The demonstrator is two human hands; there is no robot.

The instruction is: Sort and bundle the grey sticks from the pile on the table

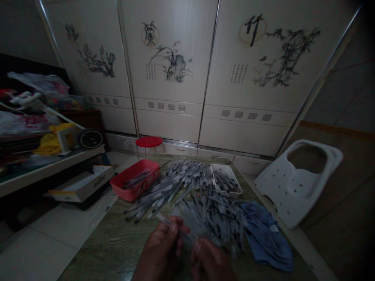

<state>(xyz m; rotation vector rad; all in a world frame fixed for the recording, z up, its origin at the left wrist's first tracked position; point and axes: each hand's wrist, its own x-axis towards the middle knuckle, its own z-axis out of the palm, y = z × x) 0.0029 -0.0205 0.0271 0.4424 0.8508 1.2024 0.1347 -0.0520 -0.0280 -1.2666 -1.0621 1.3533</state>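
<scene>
My left hand (162,244) is closed around a clear pen (164,219), whose upper end sticks out past the fingers to the left. Just right of it, my right hand (209,257) is pinched near the pen's lower end, somewhat blurred; whatever its fingers hold is hidden. Beyond both hands a large heap of clear pens (187,173) with dark tips spreads over the table (96,253). More pens lie in a red plastic basket (129,195) at the left and in a white tray (236,192) at the right.
A blue cloth (268,238) lies on the table's right side. Right of the table leans a white plastic seat (295,183). A red stool (149,141) stands behind. At the left are a shoe box (84,183) and a cluttered bench (79,154). Sliding cabinet doors (170,121) close off the back.
</scene>
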